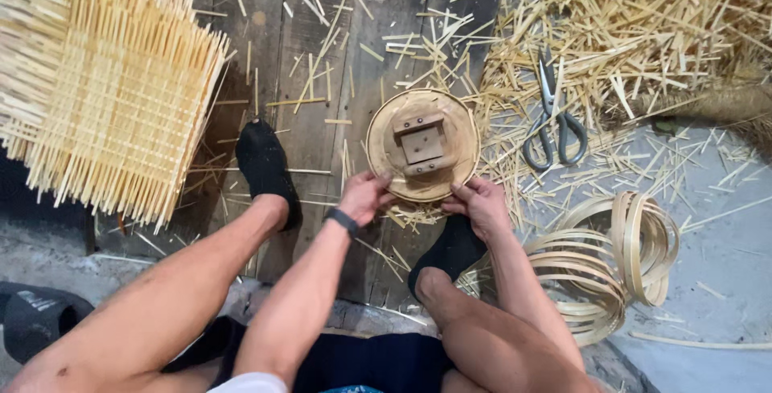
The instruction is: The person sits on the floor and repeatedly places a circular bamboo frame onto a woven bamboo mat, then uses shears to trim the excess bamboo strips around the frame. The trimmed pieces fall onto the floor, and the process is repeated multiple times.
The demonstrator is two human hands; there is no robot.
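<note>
A round wooden disc with a small square block fixed at its centre lies on the plank floor, just ahead of both hands. The left hand pinches its rim at about seven o'clock, fingers curled over the edge; the right hand grips the rim at about five o'clock. Scissors lie among straw offcuts at the disc's three o'clock. Coiled bamboo hoops sit at four o'clock, a woven mat at nine.
</note>
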